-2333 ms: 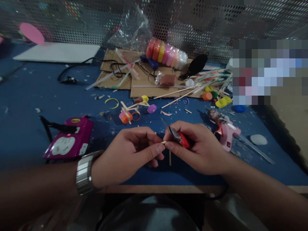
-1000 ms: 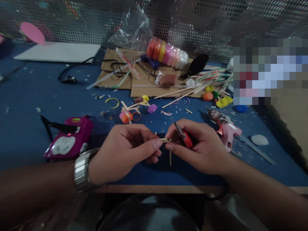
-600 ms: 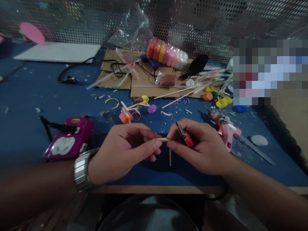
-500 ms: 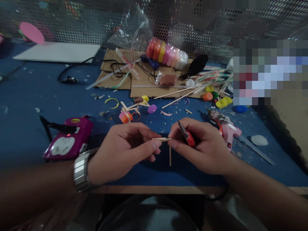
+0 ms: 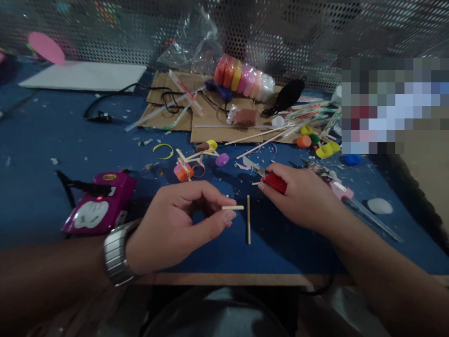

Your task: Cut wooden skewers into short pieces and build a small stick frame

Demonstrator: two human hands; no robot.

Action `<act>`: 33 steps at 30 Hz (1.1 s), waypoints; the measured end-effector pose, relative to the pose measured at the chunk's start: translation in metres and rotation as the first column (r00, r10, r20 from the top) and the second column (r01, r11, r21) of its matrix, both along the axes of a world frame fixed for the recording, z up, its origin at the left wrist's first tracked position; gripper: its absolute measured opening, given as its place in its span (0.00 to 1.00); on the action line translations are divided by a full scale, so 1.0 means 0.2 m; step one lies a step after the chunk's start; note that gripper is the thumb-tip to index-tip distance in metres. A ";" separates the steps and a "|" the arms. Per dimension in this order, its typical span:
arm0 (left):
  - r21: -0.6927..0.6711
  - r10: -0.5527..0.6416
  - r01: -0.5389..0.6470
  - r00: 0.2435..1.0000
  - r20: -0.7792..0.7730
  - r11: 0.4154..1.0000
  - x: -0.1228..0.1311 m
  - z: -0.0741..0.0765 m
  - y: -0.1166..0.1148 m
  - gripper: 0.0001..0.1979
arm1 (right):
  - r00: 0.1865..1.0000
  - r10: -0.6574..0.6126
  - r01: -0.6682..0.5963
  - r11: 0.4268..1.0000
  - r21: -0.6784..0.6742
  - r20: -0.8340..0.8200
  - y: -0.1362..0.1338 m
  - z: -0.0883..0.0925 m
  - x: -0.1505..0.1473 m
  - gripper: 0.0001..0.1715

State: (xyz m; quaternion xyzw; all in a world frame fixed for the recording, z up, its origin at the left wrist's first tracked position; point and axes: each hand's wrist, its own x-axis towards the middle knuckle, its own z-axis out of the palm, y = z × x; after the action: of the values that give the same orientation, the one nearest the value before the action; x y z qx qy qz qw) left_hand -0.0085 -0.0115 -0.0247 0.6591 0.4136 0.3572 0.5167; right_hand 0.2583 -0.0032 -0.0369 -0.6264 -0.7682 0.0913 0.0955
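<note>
My left hand (image 5: 182, 224), with a metal-band watch (image 5: 117, 252) at the wrist, pinches a short thin wooden stick (image 5: 233, 207) between thumb and fingers. My right hand (image 5: 298, 194) is closed around a red utility knife (image 5: 275, 182), its blade pointing up and left. A small wooden piece (image 5: 257, 183) pokes out by the right thumb; whether the thumb holds it I cannot tell. Between the hands, another wooden stick (image 5: 249, 220) lies on the blue table. Beyond them sits a small stick frame (image 5: 192, 157) with orange, pink, purple and yellow clay or caps about it.
A purple device (image 5: 101, 201) with a black strap stands at left. At right lie a pink glue gun (image 5: 340, 189) and a white lump (image 5: 380, 206). Cardboard (image 5: 210, 133), straws, long skewers (image 5: 259, 135) and a pack of coloured clay (image 5: 242, 77) fill the back.
My right hand has moved away from the stick, up and right, and the knife blade now points outward. My left hand keeps the stick almost in place.
</note>
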 end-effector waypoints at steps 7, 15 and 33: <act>0.014 -0.002 0.002 1.000 -0.020 1.000 -0.01 -0.01 -0.01 0.05 | 0.996 -0.024 0.025 1.000 -0.005 0.090 0.00 0.00 0.00 0.11; -0.002 -0.018 0.018 0.998 -0.066 1.000 0.00 -0.01 0.00 0.04 | 0.986 0.123 -0.120 0.992 0.036 -0.114 -0.02 0.02 -0.01 0.08; -0.066 -0.188 0.182 0.977 -0.096 0.981 0.02 -0.06 0.01 0.03 | 0.727 0.377 -0.451 0.892 0.014 -0.574 -0.09 0.05 -0.10 0.05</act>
State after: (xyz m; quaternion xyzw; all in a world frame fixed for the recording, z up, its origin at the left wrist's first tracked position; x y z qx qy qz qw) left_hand -0.0054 -0.0103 -0.0367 0.6971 0.3862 0.2614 0.5446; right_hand 0.2384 -0.0220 -0.0268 -0.3884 -0.8182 0.3391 0.2546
